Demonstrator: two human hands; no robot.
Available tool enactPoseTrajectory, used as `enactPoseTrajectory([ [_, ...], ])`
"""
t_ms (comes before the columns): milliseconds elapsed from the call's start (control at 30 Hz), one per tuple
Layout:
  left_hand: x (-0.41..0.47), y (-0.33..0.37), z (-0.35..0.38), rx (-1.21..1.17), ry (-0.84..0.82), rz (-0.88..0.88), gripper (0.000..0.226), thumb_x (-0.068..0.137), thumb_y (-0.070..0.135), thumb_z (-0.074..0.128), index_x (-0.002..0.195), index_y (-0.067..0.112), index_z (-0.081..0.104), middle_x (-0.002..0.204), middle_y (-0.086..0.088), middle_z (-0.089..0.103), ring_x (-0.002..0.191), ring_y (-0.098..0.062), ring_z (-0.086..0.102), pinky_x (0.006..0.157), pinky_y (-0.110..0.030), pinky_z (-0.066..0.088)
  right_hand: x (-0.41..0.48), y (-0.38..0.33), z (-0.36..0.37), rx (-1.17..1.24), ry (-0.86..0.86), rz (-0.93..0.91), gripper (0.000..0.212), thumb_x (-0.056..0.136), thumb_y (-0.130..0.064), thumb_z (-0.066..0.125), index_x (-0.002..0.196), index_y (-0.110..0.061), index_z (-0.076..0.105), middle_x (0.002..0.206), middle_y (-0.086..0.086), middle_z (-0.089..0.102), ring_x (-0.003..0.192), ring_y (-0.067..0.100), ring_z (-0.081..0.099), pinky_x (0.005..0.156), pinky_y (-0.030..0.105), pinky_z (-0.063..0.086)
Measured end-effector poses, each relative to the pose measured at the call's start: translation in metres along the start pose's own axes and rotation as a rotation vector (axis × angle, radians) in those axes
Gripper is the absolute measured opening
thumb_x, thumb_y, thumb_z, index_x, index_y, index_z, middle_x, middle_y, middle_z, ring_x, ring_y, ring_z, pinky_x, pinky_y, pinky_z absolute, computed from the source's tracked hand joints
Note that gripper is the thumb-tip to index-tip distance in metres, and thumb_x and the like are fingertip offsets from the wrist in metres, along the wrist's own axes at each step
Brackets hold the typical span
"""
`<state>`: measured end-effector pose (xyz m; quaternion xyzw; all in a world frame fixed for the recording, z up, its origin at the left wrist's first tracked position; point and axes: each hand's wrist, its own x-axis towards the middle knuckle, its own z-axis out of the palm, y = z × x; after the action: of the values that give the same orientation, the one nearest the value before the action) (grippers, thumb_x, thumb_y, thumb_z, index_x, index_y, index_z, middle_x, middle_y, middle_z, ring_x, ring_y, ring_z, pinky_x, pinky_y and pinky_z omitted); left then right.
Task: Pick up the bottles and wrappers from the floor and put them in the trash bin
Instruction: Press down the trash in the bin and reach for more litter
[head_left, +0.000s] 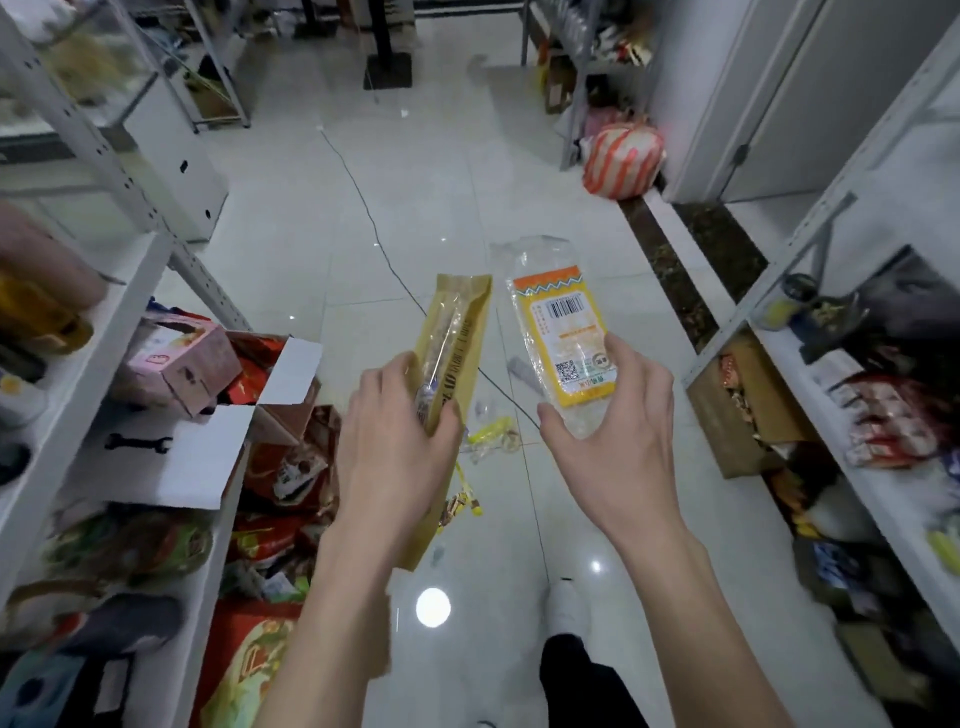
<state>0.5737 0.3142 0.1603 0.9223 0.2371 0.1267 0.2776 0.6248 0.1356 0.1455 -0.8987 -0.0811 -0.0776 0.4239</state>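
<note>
A white shelf rack (119, 322) fills the left edge, crowded with packets that are too blurred to make out. At its foot stand a pink box (176, 358) and an open white carton (171, 457), with red packages heaped beside and below them.

Next comes the left hand (395, 436), raised above the floor (415, 182). Its fingers (400, 366) are curled round a long tan paper wrapper (462, 322) with a clear window strip. The wrapper points away from the person, and its lower end runs down under the wrist.

On the tiles between the two hands lie a few small yellow wrappers (491, 434), near a thin dark cable (363, 202) that runs up the aisle.

The right hand (618, 447) holds a clear plastic wrapper (561, 322) with an orange and yellow label, a barcode and a square code. The thumb (621, 351) presses the wrapper's right edge and the other fingers seem to support it from beneath, spread fairly wide. This wrapper too is in the air, just beside the tan one but not touching it.

Below the right forearm a white shoe (569, 608) stands on the tiles. Farther up the aisle, at the right, an orange-and-white striped bag (623, 161) sits against the wall. A second white rack (815, 223) with packets lines the right edge.
</note>
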Motion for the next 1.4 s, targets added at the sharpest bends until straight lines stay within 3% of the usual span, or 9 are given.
enactPoseTrajectory([
  [100,-0.028,0.002,-0.008,-0.002,-0.051,0.066,0.062,0.091,0.04,0.06,0.146,0.018,0.039,0.135,-0.004,0.05,0.126,-0.024,0.047,0.101,-0.042,0.041,-0.045,-0.002,-0.016,-0.026,0.041,0.057,0.085,0.082,-0.037,0.078,0.152,-0.022,0.032,0.136,-0.001,0.036,0.128,0.014,0.037,0.11,0.032,0.034],
  [267,-0.077,0.028,-0.009,-0.047,-0.121,0.199,0.058,0.091,0.037,0.061,0.143,0.018,0.042,0.132,-0.005,0.051,0.123,-0.026,0.048,0.098,-0.041,0.04,-0.108,0.003,-0.063,-0.042,0.175,0.125,0.085,0.081,-0.034,0.079,0.151,-0.021,0.033,0.133,-0.004,0.034,0.128,0.014,0.039,0.112,0.042,0.039],
  [467,-0.164,0.102,0.018,-0.077,-0.255,0.428,0.059,0.091,0.039,0.06,0.143,0.018,0.042,0.13,-0.005,0.051,0.121,-0.026,0.049,0.095,-0.041,0.042,-0.201,0.042,-0.16,-0.124,0.414,0.264,0.086,0.08,-0.035,0.078,0.152,-0.019,0.033,0.134,0.0,0.037,0.127,0.015,0.04,0.107,0.026,0.031],
  [667,-0.306,0.187,0.06,-0.094,-0.43,0.667,0.06,0.092,0.042,0.059,0.144,0.018,0.04,0.132,-0.006,0.05,0.12,-0.026,0.05,0.093,-0.042,0.044,-0.338,0.095,-0.278,-0.19,0.634,0.449,0.086,0.081,-0.035,0.077,0.152,-0.02,0.031,0.136,0.0,0.035,0.129,0.018,0.04,0.112,0.041,0.038],
  [833,-0.453,0.239,0.099,-0.079,-0.57,0.815,0.06,0.092,0.046,0.059,0.143,0.02,0.04,0.132,-0.003,0.051,0.117,-0.025,0.053,0.092,-0.041,0.046,-0.484,0.141,-0.368,-0.238,0.783,0.661,0.086,0.082,-0.036,0.077,0.152,-0.026,0.029,0.14,-0.004,0.031,0.132,0.016,0.037,0.111,0.038,0.036],
  [1000,-0.569,0.267,0.129,-0.059,-0.705,0.926,0.059,0.092,0.045,0.061,0.142,0.021,0.041,0.132,-0.001,0.05,0.118,-0.022,0.052,0.091,-0.04,0.047,-0.595,0.171,-0.423,-0.297,0.904,0.797,0.085,0.08,-0.032,0.079,0.15,-0.015,0.035,0.14,0.006,0.036,0.131,0.016,0.036,0.106,0.028,0.029],
  [1233,-0.624,0.289,0.176,0.005,-0.79,0.955,0.062,0.091,0.05,0.061,0.143,0.024,0.04,0.133,0.002,0.051,0.115,-0.02,0.055,0.09,-0.041,0.053,-0.62,0.218,-0.436,-0.237,0.875,0.891,0.086,0.082,-0.037,0.078,0.152,-0.024,0.03,0.144,-0.001,0.03,0.133,0.014,0.035,0.107,0.028,0.032],
  [1400,-0.623,0.309,0.23,0.053,-0.838,0.942,0.057,0.092,0.049,0.06,0.139,0.021,0.043,0.126,-0.002,0.052,0.111,-0.025,0.055,0.089,-0.044,0.052,-0.604,0.266,-0.441,-0.248,0.837,0.952,0.085,0.082,-0.036,0.079,0.151,-0.019,0.033,0.146,0.005,0.032,0.134,0.018,0.034,0.108,0.028,0.032],
])
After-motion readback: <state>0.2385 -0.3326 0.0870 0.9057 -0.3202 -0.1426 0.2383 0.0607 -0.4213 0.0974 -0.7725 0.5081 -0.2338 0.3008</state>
